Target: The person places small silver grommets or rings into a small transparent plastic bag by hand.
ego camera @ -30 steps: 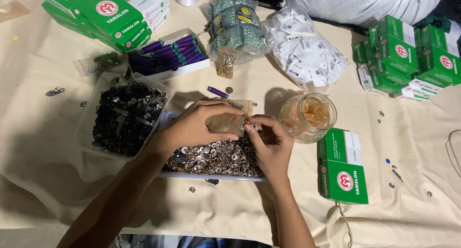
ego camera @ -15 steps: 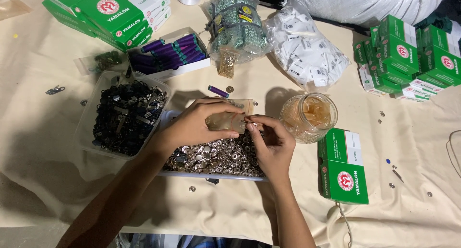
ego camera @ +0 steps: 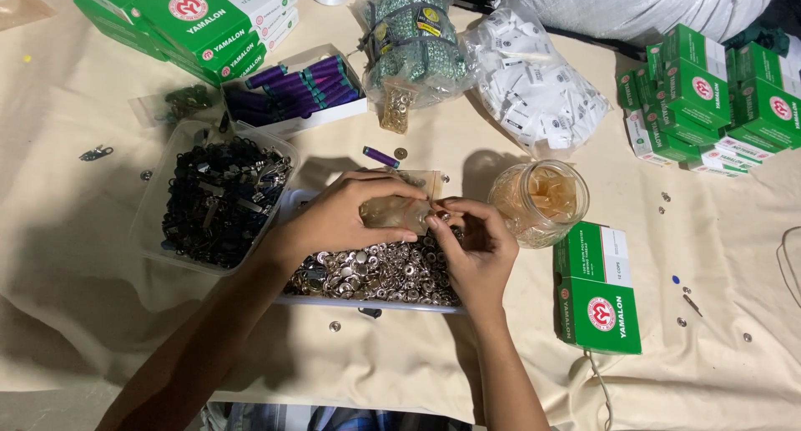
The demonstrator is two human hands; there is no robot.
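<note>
My left hand (ego camera: 346, 212) grips a small clear plastic bag (ego camera: 399, 207) over a shallow clear tray (ego camera: 367, 299) full of silver metal snap buttons (ego camera: 380, 268). At the bag's right edge my right hand (ego camera: 471, 249) has its fingertips pinched together, touching the bag. Whether a button sits between those fingers is hidden. Both hands hover just above the pile of buttons.
A clear tub of black metal clips (ego camera: 219, 199) stands left of the tray. A glass jar (ego camera: 538, 201) sits to the right, with a green box (ego camera: 597, 287) below it. Purple thread spools (ego camera: 294, 87), bagged goods (ego camera: 410, 43) and stacked green boxes (ego camera: 709, 89) line the back.
Both hands stay over the button tray with the bag between them. The right fingers have shifted slightly at the bag's edge.
</note>
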